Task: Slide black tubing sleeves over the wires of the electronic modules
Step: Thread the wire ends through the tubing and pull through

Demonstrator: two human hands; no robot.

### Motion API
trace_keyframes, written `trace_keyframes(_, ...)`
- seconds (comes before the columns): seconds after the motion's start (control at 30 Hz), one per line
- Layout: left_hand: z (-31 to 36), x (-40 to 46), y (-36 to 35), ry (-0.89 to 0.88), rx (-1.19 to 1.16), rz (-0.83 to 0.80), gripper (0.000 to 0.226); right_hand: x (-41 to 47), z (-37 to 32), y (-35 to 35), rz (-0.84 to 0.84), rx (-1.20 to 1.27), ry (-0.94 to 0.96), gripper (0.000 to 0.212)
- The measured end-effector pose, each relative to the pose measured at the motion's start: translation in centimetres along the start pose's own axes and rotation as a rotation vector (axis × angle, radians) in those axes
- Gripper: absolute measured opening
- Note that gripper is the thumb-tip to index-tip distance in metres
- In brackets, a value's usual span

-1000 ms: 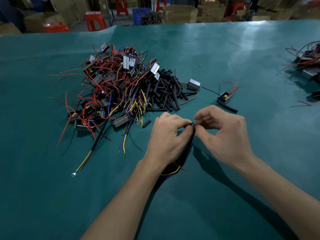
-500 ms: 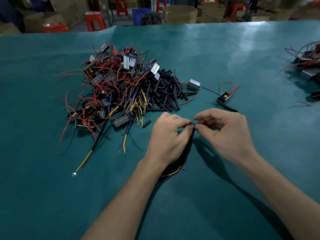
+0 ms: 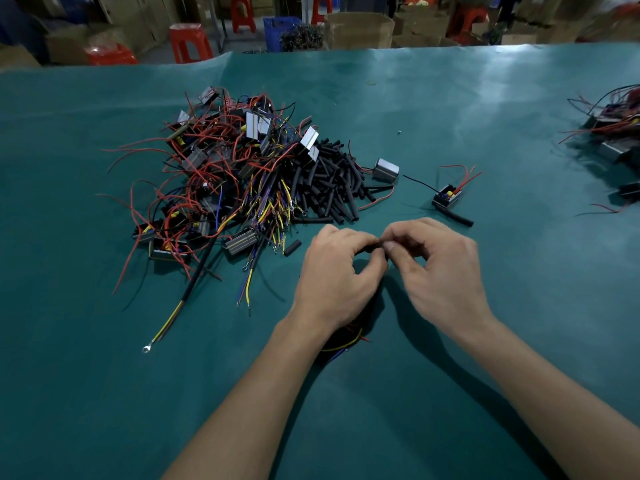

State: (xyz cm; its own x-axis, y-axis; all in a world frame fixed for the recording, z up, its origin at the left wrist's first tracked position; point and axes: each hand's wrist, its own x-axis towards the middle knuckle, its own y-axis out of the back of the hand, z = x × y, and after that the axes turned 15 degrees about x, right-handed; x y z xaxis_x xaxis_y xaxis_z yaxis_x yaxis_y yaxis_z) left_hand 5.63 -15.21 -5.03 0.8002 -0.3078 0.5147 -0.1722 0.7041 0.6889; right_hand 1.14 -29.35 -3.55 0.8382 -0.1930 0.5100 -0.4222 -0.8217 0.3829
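My left hand [image 3: 337,275] grips a black tubing sleeve [image 3: 369,249] whose tip shows between thumb and forefinger. My right hand [image 3: 440,271] pinches at that same tip, fingertips touching the left hand's. Yellow, red and blue wires [image 3: 346,342] trail out from under my left wrist; the module they belong to is hidden. A heap of black tubing sleeves [image 3: 332,181] lies just beyond the hands, against a tangled pile of modules with wires [image 3: 221,174].
A lone silver module [image 3: 386,169] and a small module with red wires and a black sleeve [image 3: 448,199] lie behind my right hand. More modules [image 3: 620,140] sit at the far right edge. One sleeved wire with a ring terminal [image 3: 162,334] stretches left. Everything rests on a green table cover [image 3: 104,393].
Both hands shifted slightly; my right hand's fingers have curled in tighter onto the sleeve tip held by the left hand.
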Motion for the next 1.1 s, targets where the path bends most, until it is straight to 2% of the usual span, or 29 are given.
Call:
trace_keyframes(0.1,0.0,0.0,0.1,0.017,-0.034,0.016,0.022,0.1,-0.3,-0.4,0.021,-0.004,-0.029,0.016)
trace_keyframes(0.37,0.1,0.0,0.0,0.117,-0.167,0.071,0.007,0.4,-0.6,-0.9,0.058,0.036,-0.113,0.014)
trace_keyframes(0.6,-0.2,0.3,-0.1,0.023,-0.083,0.089,0.007,0.1,-0.3,-0.9,0.066,0.053,-0.139,0.017)
trace_keyframes(0.83,-0.2,0.4,-0.2,0.005,-0.087,0.101,0.007,0.3,-0.1,-0.7,0.097,0.242,-0.233,0.024)
trace_keyframes(1.1,0.0,0.4,-0.2,0.070,-0.183,0.082,0.008,0.5,-0.1,0.6,0.143,0.468,-0.326,0.022)
